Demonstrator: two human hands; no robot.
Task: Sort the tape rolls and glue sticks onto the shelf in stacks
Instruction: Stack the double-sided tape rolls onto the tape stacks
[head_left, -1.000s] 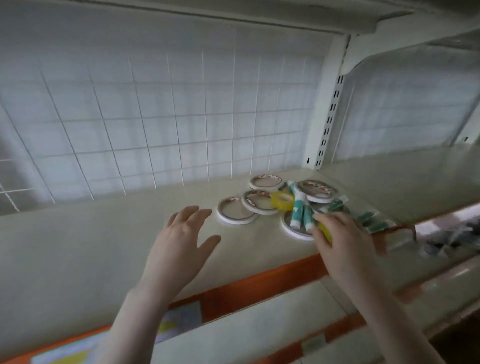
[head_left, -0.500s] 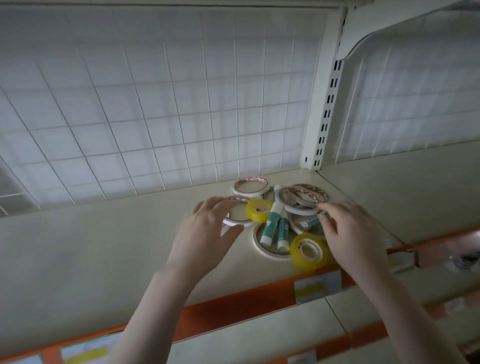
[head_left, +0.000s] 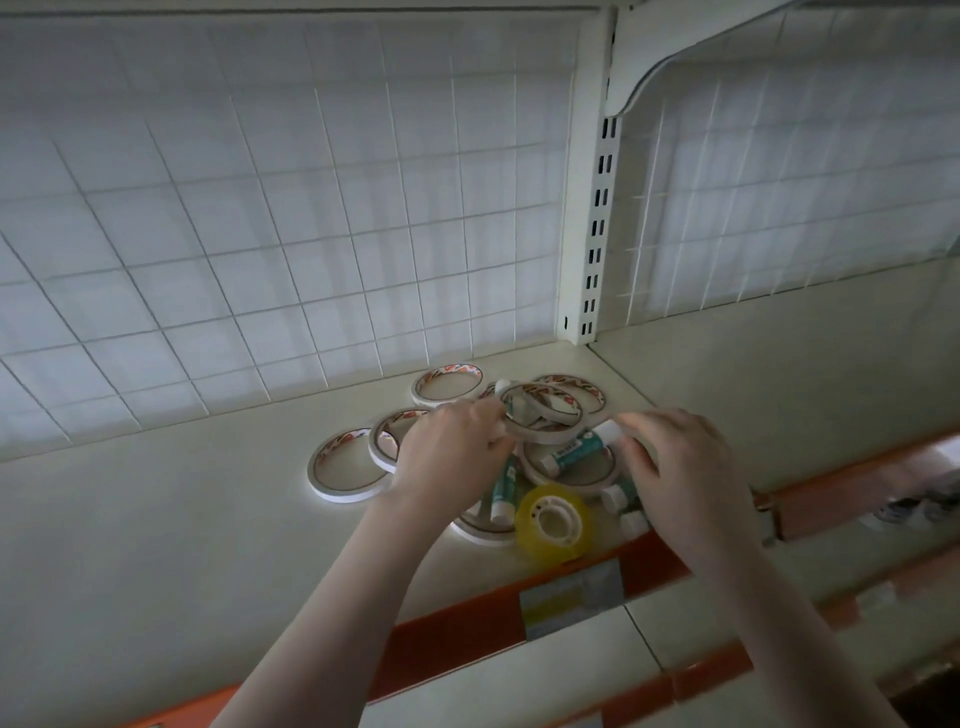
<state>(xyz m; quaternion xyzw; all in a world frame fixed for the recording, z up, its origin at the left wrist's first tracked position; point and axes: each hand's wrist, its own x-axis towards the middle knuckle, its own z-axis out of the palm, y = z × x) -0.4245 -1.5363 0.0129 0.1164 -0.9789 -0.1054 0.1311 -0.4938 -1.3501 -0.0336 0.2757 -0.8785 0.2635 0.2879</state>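
Left hand: the left hand (head_left: 451, 453) reaches into the pile, fingers curled, pinching the near rim of a white tape ring (head_left: 542, 417) that sits tilted above the rest
Right hand: the right hand (head_left: 684, 467) comes in from the other side, fingertips (head_left: 631, 422) curled down at the white cap end of a glue stick (head_left: 577, 448); whether they actually pinch it I cannot tell, as the fingers are blurred
Held ring: raised between the two hands, its far edge over another ring (head_left: 570, 391) lying flat behind it
Glue stick: lies slantwise just below the held ring, across a flat ring (head_left: 566, 470), cap pointing at the right fingertips
Other glue: two more sticks (head_left: 503, 488) lie under the left hand's palm side, caps toward me; a couple more caps (head_left: 617, 497) peek out beneath the right hand
Yellow roll: a small clear-yellow tape roll (head_left: 554, 522) stands tilted on its edge near the shelf lip, below and between both hands
Loose rings: two overlapping white rings (head_left: 345, 467) lie flat left of the left hand; one more (head_left: 448, 384) lies beyond its knuckles, near the back
Shelf: pale shelf (head_left: 182, 519) with an orange front strip (head_left: 457, 631) and a price label (head_left: 570, 597) under the yellow roll
Backing: white wire grid (head_left: 260, 234) behind everything, a slotted upright (head_left: 597, 208) beyond the pile
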